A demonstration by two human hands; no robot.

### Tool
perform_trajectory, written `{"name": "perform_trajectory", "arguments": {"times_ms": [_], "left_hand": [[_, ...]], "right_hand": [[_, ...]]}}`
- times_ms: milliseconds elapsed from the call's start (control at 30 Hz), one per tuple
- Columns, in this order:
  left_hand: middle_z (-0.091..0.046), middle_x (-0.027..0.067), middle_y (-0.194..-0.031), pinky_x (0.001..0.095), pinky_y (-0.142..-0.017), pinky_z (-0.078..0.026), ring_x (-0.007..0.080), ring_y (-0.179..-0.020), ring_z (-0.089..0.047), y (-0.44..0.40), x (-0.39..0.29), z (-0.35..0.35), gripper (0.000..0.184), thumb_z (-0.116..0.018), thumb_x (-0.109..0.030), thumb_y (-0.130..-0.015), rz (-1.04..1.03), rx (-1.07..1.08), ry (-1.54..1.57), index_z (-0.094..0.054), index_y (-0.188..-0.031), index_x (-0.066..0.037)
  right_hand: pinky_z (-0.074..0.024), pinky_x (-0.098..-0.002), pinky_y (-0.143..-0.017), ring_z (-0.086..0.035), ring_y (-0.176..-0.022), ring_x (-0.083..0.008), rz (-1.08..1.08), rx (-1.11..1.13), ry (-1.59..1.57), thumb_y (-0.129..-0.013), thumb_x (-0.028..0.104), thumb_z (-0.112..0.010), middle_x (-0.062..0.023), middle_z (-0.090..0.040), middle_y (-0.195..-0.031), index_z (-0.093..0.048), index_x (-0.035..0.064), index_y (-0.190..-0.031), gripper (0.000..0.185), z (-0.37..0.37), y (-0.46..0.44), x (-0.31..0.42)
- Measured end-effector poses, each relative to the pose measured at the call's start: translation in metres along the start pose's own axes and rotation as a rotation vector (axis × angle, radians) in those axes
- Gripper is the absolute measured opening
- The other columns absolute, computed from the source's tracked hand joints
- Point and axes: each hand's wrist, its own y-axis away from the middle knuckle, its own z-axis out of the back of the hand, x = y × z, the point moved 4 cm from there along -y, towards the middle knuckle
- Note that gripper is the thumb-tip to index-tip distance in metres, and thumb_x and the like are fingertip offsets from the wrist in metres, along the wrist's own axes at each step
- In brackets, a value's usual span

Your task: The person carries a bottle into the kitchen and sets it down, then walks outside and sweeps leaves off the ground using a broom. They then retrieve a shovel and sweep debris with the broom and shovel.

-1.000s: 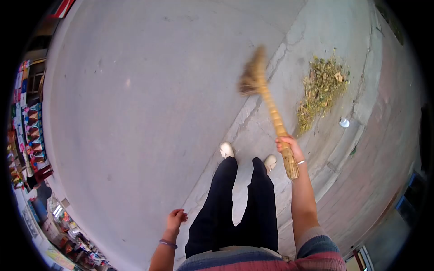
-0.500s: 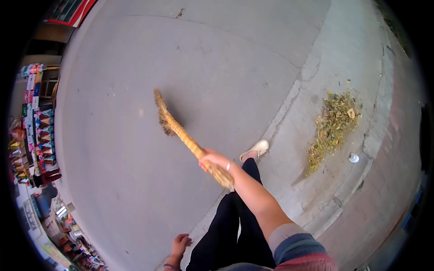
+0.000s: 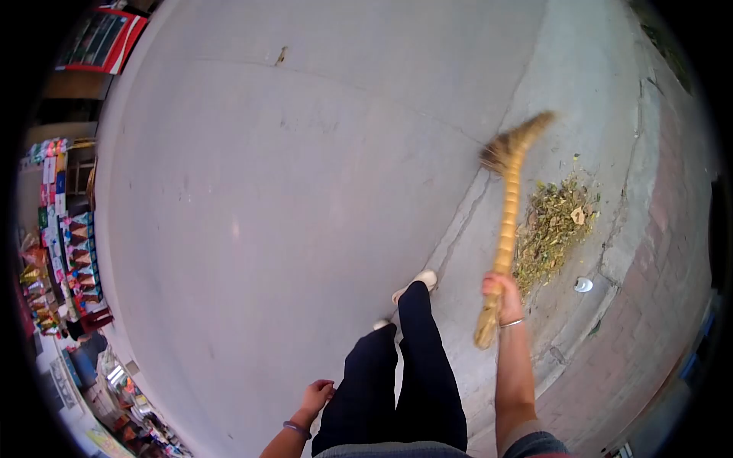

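Our right hand point(image 3: 504, 298) is closed round the broom point(image 3: 508, 221) handle near its butt; bristle end is far, just left of the leaf pile point(image 3: 556, 229). Left hand point(image 3: 318, 395) hangs loose beside our left leg, fingers part-curled. White cup point(image 3: 583, 285) sits right, near the pile.

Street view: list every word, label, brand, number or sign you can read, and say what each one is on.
No text can be read in this view.
Colorful packets at the left edge: any print is too small to read.
Pale panel at lower left: dark marks, too blurred to read.
Red-edged panel at upper left: nothing legible.
Broom: no lettering visible.
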Motion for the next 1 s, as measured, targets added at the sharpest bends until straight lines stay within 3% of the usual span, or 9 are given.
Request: {"name": "perform_trajectory", "arguments": {"times_ms": [67,133,267,367,433,467,633,867,1000], "left_hand": [[-0.061,0.0071,-0.077,0.0243,-0.059,-0.046,0.0119,-0.065,-0.056,-0.006,-0.034,-0.003,0.023,-0.050,-0.012,-0.084,-0.024,0.007,-0.020,-0.056,-0.101,0.002],[-0.061,0.0070,-0.077,0.0237,-0.059,-0.046,0.0115,-0.064,-0.055,-0.005,-0.071,-0.004,0.023,-0.050,-0.011,-0.084,-0.031,-0.016,-0.036,-0.056,-0.101,0.002],[-0.061,0.0081,-0.077,0.0228,-0.058,-0.045,0.0122,-0.063,-0.055,-0.016,-0.136,0.000,0.022,-0.050,-0.010,-0.084,-0.090,-0.037,-0.156,-0.056,-0.101,0.002],[-0.061,0.0094,-0.077,0.0235,-0.057,-0.046,0.0138,-0.064,-0.057,-0.031,-0.190,0.005,0.021,-0.049,-0.010,-0.085,-0.093,-0.042,-0.215,-0.056,-0.101,0.003],[-0.061,0.0100,-0.077,0.0242,-0.058,-0.047,0.0152,-0.065,-0.059,-0.045,-0.237,0.008,0.022,-0.048,-0.010,-0.085,-0.147,-0.046,-0.200,-0.055,-0.101,0.003],[-0.061,0.0103,-0.077,0.0245,-0.058,-0.047,0.0158,-0.066,-0.059,-0.043,-0.254,0.006,0.022,-0.048,-0.010,-0.086,-0.152,-0.038,-0.188,-0.055,-0.101,0.003],[-0.061,0.0117,-0.077,0.0260,-0.059,-0.049,0.0168,-0.064,-0.060,-0.050,-0.334,-0.020,0.023,-0.048,-0.011,-0.086,-0.092,0.058,-0.168,-0.054,-0.102,0.003],[-0.060,0.0121,-0.077,0.0267,-0.058,-0.049,0.0179,-0.063,-0.059,-0.055,-0.401,-0.053,0.024,-0.046,-0.011,-0.085,-0.158,0.127,-0.356,-0.053,-0.103,0.003],[-0.060,0.0103,-0.073,0.0258,-0.053,-0.047,0.0172,-0.060,-0.058,-0.042,-0.408,-0.060,0.022,-0.048,-0.012,-0.085,-0.128,0.073,-0.461,-0.053,-0.102,0.002]], "right_hand": [[-0.0440,-0.0229,-0.050,-0.051,-0.054,-0.0114,-0.051,-0.014,0.107,-0.074,0.011,-0.060,-0.0018,-0.052,-0.065,-0.054,0.0049,-0.082,0.011,-0.047,0.015,-0.002],[-0.0475,-0.0252,-0.053,-0.056,-0.058,-0.0121,-0.236,0.200,0.098,-0.075,0.014,-0.063,-0.0044,-0.058,-0.074,-0.056,0.0042,-0.091,0.020,-0.095,-0.007,-0.029],[-0.0437,-0.0251,-0.048,-0.053,-0.055,-0.0120,-0.220,0.671,0.167,-0.075,0.010,-0.061,-0.0037,-0.052,-0.065,-0.048,0.0038,-0.090,0.021,-0.204,-0.078,-0.037],[-0.0419,-0.0245,-0.048,-0.052,-0.054,-0.0120,-0.324,0.739,0.265,-0.076,0.011,-0.061,-0.0031,-0.051,-0.064,-0.050,0.0031,-0.088,0.018,-0.234,-0.152,-0.023],[-0.0418,-0.0234,-0.050,-0.052,-0.055,-0.0114,-0.223,0.649,0.224,-0.077,0.012,-0.059,-0.0028,-0.052,-0.064,-0.051,0.0031,-0.086,0.015,-0.204,-0.173,0.018],[-0.0416,-0.0218,-0.051,-0.052,-0.056,-0.0101,-0.197,0.558,-0.065,-0.077,0.015,-0.060,-0.0023,-0.053,-0.067,-0.053,0.0042,-0.086,0.015,-0.168,-0.150,0.055],[-0.0460,-0.0237,-0.046,-0.054,-0.054,-0.0119,-0.090,0.039,-0.142,-0.075,0.011,-0.061,-0.0064,-0.056,-0.073,-0.048,0.0039,-0.099,0.029,0.030,-0.125,0.140],[-0.0458,-0.0253,-0.046,-0.055,-0.054,-0.0128,0.146,-0.191,-0.029,-0.073,0.006,-0.059,-0.0058,-0.055,-0.070,-0.035,0.0037,-0.126,0.058,0.029,-0.011,0.168],[-0.0448,-0.0260,-0.049,-0.054,-0.054,-0.0126,0.256,-0.328,0.425,-0.067,-0.001,-0.059,-0.0039,-0.052,-0.068,-0.029,0.0059,-0.131,0.071,0.054,0.055,0.140]]}}
